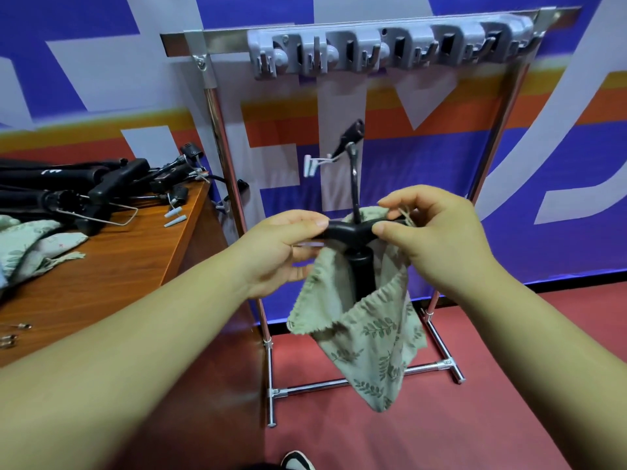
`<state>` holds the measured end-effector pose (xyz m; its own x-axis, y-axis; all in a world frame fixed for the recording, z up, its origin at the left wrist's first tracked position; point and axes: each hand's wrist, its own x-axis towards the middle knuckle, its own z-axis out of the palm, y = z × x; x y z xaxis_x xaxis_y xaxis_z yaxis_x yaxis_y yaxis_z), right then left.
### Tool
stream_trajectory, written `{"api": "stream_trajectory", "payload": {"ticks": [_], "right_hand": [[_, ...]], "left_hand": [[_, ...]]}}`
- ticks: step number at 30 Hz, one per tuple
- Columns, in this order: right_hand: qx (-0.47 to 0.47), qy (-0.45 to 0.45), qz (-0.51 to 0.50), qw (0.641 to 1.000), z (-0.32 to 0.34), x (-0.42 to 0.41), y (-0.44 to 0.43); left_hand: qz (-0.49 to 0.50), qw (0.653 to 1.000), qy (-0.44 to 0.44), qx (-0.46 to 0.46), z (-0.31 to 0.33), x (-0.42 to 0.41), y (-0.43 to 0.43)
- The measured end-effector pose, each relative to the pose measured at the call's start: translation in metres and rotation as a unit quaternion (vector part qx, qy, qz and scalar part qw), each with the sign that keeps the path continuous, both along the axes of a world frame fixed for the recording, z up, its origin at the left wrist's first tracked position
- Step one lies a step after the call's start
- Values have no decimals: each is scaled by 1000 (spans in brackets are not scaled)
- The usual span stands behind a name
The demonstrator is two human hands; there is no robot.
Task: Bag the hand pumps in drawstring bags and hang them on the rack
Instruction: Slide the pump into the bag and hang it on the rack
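A black hand pump (pixel 359 269) stands upright inside a green leaf-print drawstring bag (pixel 373 337), its T-handle and hose sticking out of the bag's mouth. My left hand (pixel 281 252) grips the left end of the T-handle together with the bag's edge. My right hand (pixel 427 232) pinches the right end of the handle and the bag's drawstring. Both hands hold the bundle in the air in front of the metal rack (pixel 224 137), below its grey hook strip (pixel 390 49).
A wooden table (pixel 112 266) at the left carries several more black pumps (pixel 88 184) and folded drawstring bags (pixel 30 242). The rack's base bars (pixel 339 383) rest on the red floor. A shoe (pixel 298 461) shows at the bottom edge.
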<state>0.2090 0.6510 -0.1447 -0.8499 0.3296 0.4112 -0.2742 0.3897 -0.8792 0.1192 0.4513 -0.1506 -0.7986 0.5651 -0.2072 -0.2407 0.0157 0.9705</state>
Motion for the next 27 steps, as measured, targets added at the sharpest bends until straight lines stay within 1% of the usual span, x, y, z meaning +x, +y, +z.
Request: {"api": "stream_trajectory", "payload": {"ticks": [3,5,7,9,11,13,16,19,23,25,27], "right_hand": [[-32,16,-42,998,4,1,8],[-37,21,-59,997,5,2,12],[-46,21,-67,996,5,2,15],[-54,24,-73,996,5,3,17],[-61,27,-75,995,5,4,17],[-63,25,-77,995,5,4,17],[-58,21,-82,995,2,4,17],[-42,12,-95,995,0,4,20],[-36,-8,-106,994,-8,3,22],[-39,-15,-107,993,-12,4,21],[-41,-18,-109,993,-14,5,22]], "left_hand": [[-23,998,-7,-52,-7,-4,-1],[-15,995,13,-98,-10,-8,-1],[-17,980,60,-188,-14,-10,-2],[-30,956,84,-278,-21,-12,-4],[-35,940,89,-326,-27,-14,-5],[-28,937,91,-337,-29,-15,-4],[-1,940,91,-328,-27,-16,-4],[43,952,78,-294,-22,-18,-6],[68,966,60,-244,-16,-22,-9],[69,960,96,-253,-18,-24,-10],[48,942,164,-288,-20,-24,-11]]}}
